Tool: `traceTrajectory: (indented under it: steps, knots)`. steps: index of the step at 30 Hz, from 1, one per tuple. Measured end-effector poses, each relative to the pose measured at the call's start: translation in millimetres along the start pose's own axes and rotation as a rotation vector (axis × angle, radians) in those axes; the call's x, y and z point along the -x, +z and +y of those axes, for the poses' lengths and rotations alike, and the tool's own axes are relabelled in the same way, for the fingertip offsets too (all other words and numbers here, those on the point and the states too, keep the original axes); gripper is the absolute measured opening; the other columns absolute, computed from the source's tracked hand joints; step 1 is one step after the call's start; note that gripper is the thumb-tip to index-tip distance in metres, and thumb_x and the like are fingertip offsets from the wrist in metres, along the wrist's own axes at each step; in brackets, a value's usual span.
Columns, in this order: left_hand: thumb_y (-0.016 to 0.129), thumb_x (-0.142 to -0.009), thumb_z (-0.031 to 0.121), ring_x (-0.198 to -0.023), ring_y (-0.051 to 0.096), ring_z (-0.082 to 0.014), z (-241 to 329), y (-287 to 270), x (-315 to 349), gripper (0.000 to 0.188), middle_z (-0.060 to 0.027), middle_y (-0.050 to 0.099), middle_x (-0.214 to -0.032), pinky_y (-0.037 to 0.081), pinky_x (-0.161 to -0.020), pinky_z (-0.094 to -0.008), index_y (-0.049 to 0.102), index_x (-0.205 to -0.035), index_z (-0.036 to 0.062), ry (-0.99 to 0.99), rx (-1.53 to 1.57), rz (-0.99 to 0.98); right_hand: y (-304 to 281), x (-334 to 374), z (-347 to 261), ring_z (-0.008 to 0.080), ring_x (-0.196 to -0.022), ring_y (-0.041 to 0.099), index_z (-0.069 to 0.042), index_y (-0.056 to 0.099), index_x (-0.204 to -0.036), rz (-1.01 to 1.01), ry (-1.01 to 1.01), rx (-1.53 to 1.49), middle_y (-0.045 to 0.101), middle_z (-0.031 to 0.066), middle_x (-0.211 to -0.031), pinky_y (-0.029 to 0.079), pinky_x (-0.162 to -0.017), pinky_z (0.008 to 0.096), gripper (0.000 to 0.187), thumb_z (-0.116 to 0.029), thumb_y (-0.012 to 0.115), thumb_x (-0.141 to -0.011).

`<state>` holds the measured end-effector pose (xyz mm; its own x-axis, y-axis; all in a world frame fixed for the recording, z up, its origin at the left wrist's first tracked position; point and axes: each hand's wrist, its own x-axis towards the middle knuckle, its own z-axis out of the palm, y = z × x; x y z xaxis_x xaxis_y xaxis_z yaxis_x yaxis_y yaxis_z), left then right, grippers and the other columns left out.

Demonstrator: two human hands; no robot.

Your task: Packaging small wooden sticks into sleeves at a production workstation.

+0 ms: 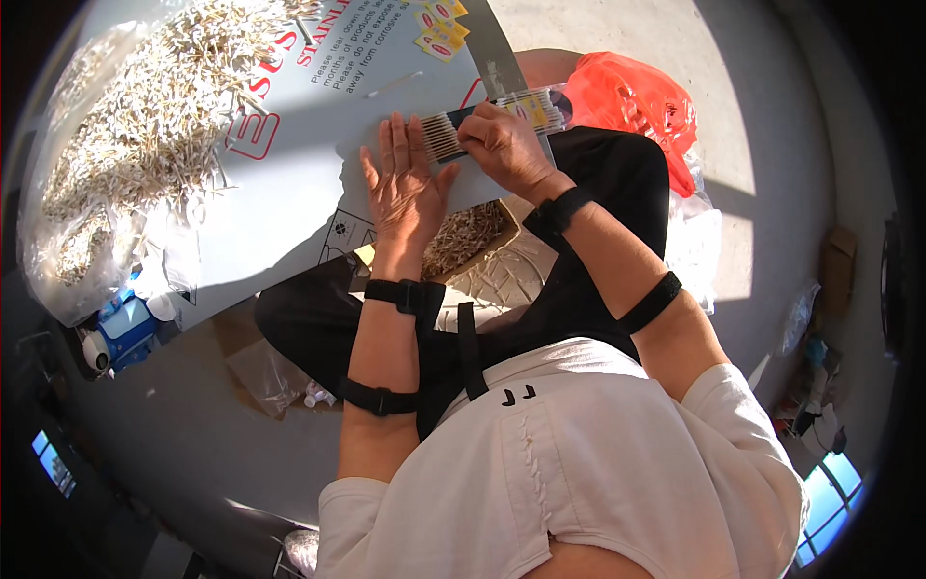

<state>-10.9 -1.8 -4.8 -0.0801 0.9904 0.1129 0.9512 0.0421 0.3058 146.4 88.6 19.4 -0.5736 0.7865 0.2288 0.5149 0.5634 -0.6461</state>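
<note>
My left hand [400, 179] lies flat, fingers spread, on a white printed board [289, 164], its fingertips at a row of thin pale sticks [442, 135]. My right hand [502, 145] grips a dark flat holder with yellow labels [535, 106] from which that row of sticks juts out toward the left hand. A large heap of loose pale sticks [154, 116] covers the board's far left.
A shallow cardboard box of more sticks [468, 236] rests by my lap. An orange plastic bag [632, 101] lies at the right, small yellow labels [439, 29] at the board's top, and a blue-and-white object [121, 328] on the floor at left.
</note>
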Motion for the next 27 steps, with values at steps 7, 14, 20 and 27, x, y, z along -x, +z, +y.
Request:
traceTrajectory:
  steps: [7, 14, 20, 27]
  knots:
    - [0.053, -0.094, 0.048, -0.148, 0.017, -0.0289, 3, -3, -1, 0.08, -0.014, 0.02, -0.159, 0.01, -0.117, -0.0571, 0.019, -0.154, 0.0091, -0.01, -0.008, -0.029, 0, -8, -6, 0.0319, -0.081, 0.063, -0.008, 0.063, -0.076, -0.042, 0.153, 0.031, 0.062, 0.0093, -0.079, 0.05, -0.069, 0.0425, 0.006, -0.013, 0.061, -0.078]
    - [0.052, -0.094, 0.048, -0.149, 0.016, -0.0286, 3, -4, -1, 0.079, -0.0143, 0.02, -0.16, 0.01, -0.117, -0.0566, 0.02, -0.154, 0.0085, -0.025, -0.012, -0.039, -8, -10, -1, 0.0308, -0.094, 0.063, -0.007, 0.066, -0.11, -0.085, 0.117, -0.139, 0.062, 0.0135, -0.099, 0.051, -0.081, 0.0385, 0.039, -0.011, 0.075, -0.072]
    - [0.054, -0.093, 0.046, -0.148, 0.017, -0.0291, 4, -4, -1, 0.079, -0.0146, 0.02, -0.16, 0.01, -0.117, -0.0575, 0.021, -0.154, 0.0082, -0.018, -0.001, -0.034, -11, -14, 7, 0.033, -0.103, 0.059, -0.01, 0.058, -0.128, -0.212, 0.001, 0.065, 0.058, 0.0119, -0.109, 0.049, -0.087, 0.0389, 0.06, -0.013, 0.078, -0.072]
    - [0.054, -0.094, 0.046, -0.148, 0.017, -0.0293, 6, -2, 0, 0.078, -0.0149, 0.02, -0.159, 0.009, -0.118, -0.0546, 0.021, -0.153, 0.008, -0.03, 0.005, -0.042, -23, -8, 9, 0.0317, -0.115, 0.054, -0.012, 0.057, -0.13, -0.197, 0.036, 0.116, 0.055, 0.01, -0.122, 0.044, -0.095, 0.0408, 0.056, -0.018, 0.074, -0.078]
